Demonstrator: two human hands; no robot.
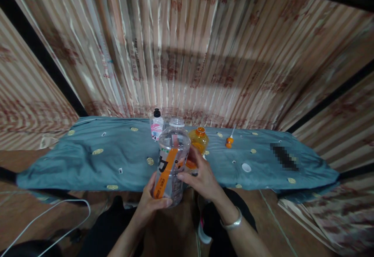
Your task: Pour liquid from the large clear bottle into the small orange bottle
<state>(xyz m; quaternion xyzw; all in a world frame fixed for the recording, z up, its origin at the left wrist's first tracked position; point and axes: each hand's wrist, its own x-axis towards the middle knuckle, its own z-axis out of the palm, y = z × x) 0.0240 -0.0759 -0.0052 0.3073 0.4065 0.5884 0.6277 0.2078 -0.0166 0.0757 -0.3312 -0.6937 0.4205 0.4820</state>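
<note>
Between my two hands is a large clear plastic bottle (171,167) with an orange and grey label, its open neck pointing up and no cap on it. My left hand (150,200) is wrapped around its lower left side. Higher up on the right side, my right hand (201,175) grips it with the thumb in front. Just behind the bottle stands an amber see-through bottle (201,140) with an open neck, partly hidden. A small clear bottle (157,126) with a black cap and pink label stands to the left behind it.
Blue patterned cloth (131,144) covers the narrow table. An orange pump top (229,142) with a thin tube and a white round lid (246,167) lie to the right. A blurred dark object (284,156) is farther right. A white cable (67,201) loops at lower left.
</note>
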